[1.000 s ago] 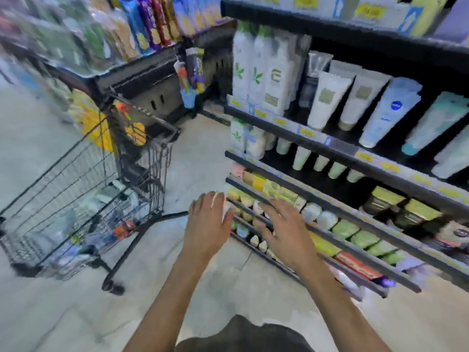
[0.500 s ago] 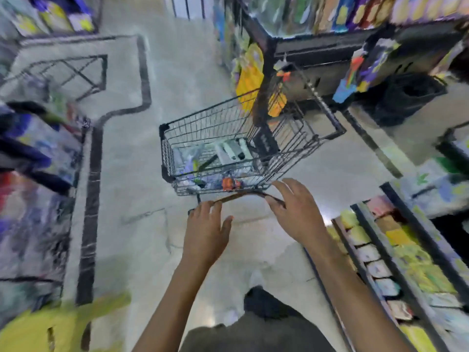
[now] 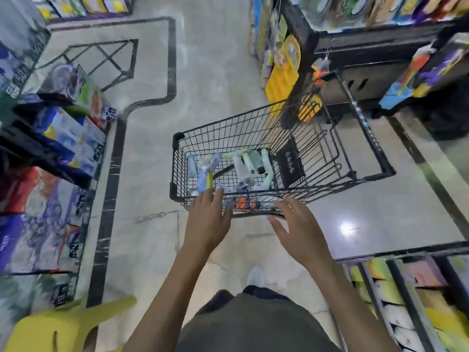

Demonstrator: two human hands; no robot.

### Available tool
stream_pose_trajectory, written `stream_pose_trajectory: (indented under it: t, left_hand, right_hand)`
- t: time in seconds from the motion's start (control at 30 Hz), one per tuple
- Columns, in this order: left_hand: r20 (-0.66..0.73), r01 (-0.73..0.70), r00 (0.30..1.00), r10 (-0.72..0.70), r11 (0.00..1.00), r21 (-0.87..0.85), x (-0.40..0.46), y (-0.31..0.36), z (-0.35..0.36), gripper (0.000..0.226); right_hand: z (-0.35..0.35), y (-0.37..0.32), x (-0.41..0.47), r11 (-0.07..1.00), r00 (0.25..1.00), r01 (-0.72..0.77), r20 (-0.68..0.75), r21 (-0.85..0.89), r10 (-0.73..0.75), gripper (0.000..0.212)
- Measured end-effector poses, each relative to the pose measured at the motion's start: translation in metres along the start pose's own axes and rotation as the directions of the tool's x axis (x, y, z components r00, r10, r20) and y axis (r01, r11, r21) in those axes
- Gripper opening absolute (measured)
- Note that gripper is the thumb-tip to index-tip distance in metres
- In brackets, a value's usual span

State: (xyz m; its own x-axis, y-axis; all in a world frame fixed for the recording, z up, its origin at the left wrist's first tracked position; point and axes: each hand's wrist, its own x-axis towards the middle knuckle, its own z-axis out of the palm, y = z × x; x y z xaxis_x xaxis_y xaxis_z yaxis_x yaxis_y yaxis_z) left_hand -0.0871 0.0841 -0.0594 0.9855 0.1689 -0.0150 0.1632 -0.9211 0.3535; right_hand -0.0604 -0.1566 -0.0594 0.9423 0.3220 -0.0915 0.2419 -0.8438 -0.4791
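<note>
- Cart [image 3: 241, 130]: black wire basket, upright on the pale tiled floor [image 3: 147, 158], directly ahead of me.
- Orientation: it stands skewed across the aisle, one long side towards me. The end with the folding seat frame is to my right.
- Flap [image 3: 289, 163]: black panel, tilted, standing inside the basket to the right of the goods.
- Load: tubes [image 3: 243, 163] and small bottles, mostly white, pale green and blue, lying loose on the basket bottom.
- Orange-labelled item [image 3: 241, 203]: low down, seen through the near wall; blurred.
</note>
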Motion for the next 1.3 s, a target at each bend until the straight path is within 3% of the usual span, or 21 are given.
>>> stream_pose_trajectory:
  t: [0.27,0.5,0.83,1.07,1.3]
  left_hand:
    - [0.054,0.05,0.997,-0.049,0.998,-0.026,0.081,-0.004,0.02,0.049]
    - [0.179,0.147,0.975,-0.133,0.987,-0.067,0.137,-0.044,0.06,0.035]
    - [0.485,0.318,0.844,-0.231,0.942,-0.104,0.272,-0.086,0.126,0.052]
    - [0.568,0.541,0.733,-0.374,0.826,-0.155,0.364,-0.095,0.236,0.055]
    - [0.593,0.754,0.61,-0.526,0.614,-0.231,0.433,-0.111,0.37,0.065]
  right_hand:
    - [0.007,0.029,0.081,0.998,0.991,-0.063,0.123,0.01,0.061,0.053]
    - [0.036,0.026,0.205,0.999,0.973,-0.046,0.228,0.009,0.043,0.048]
    - [0.085,0.048,0.359,0.96,0.906,-0.273,0.351,0.054,0.238,0.048]
    - [0.172,0.118,0.438,0.901,0.833,-0.432,0.4,0.038,0.382,0.044]
    - [0.279,0.192,0.508,0.882,0.807,-0.471,0.403,-0.004,0.432,0.055]
